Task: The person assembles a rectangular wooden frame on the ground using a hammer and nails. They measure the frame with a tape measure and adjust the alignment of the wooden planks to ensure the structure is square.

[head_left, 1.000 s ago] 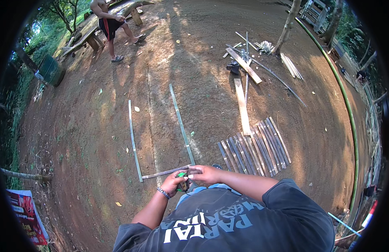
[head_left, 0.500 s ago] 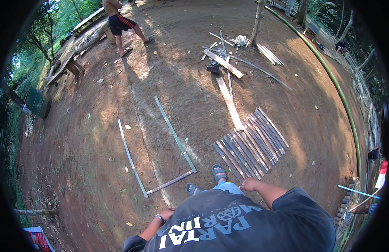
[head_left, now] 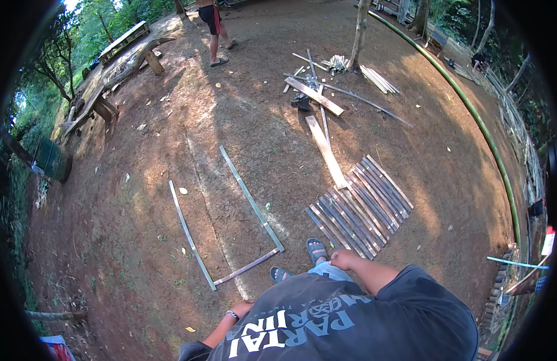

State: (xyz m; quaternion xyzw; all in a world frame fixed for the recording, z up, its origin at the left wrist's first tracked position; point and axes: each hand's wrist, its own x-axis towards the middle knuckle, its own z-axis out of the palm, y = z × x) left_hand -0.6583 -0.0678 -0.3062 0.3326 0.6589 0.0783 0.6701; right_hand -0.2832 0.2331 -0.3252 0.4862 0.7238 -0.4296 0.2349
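I stand on bare earth with both arms low beside my body. My right hand (head_left: pixel 344 260) is closed, its fingers curled against my blue jeans (head_left: pixel 330 270); whatever might be in them is hidden. At my left side, my left hand (head_left: pixel 242 308) shows only in part, and the dark shirt (head_left: pixel 356 322) covers its fingers. Ahead to the right, several split bamboo slats (head_left: pixel 365 210) lie side by side in a row. To the left, two long green bamboo strips (head_left: pixel 252 198) (head_left: pixel 192 234) lie lengthwise, with a shorter brownish strip (head_left: pixel 247 266) across their near ends.
A wooden plank (head_left: pixel 327 153) touches the far side of the slat row. Beyond it lie more boards (head_left: pixel 314 96) and bamboo sticks (head_left: pixel 379 79) near a thin tree (head_left: pixel 358 42). A long green pole (head_left: pixel 459 99) curves along the right. Another person (head_left: pixel 213 30) walks far ahead.
The other person has walked farther off and to the right. My right hand has shifted slightly left along my jeans. The bamboo pieces lie as before, with the view tilted a little.
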